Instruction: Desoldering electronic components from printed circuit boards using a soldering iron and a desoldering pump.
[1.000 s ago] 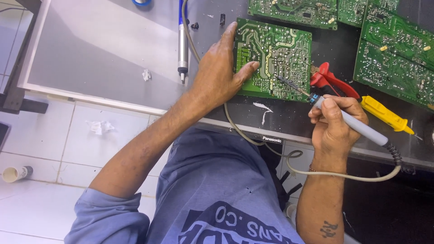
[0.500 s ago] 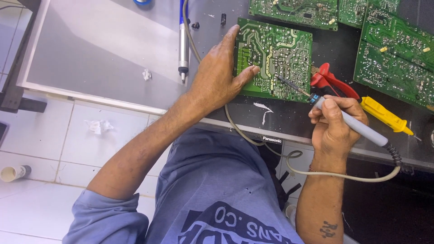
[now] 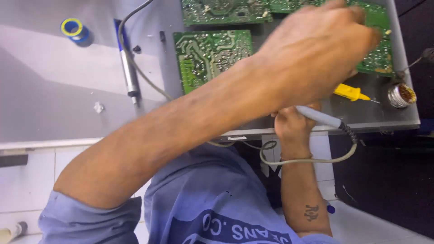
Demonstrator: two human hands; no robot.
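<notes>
My left hand (image 3: 316,49) reaches across to the upper right, hovering blurred over a green circuit board (image 3: 379,56); I cannot tell if it holds anything. My left forearm crosses in front of my right hand (image 3: 294,126), which grips the grey handle of a soldering iron (image 3: 320,117) near the table's front edge. The iron's tip is hidden behind the forearm. A second green circuit board (image 3: 210,56) lies solder side up just left of my left arm, untouched.
A third board (image 3: 226,11) lies at the back. A yellow-handled tool (image 3: 350,92) and a round metal tin (image 3: 400,96) sit at the right. A silver and blue pen-shaped tool (image 3: 129,72) with a cable, a blue-yellow roll (image 3: 74,29) and a white scrap (image 3: 97,107) lie on the grey table (image 3: 54,113).
My left hand has lifted off the middle circuit board and swung right over the far-right board. My right hand with the iron has drawn back toward the table edge.
</notes>
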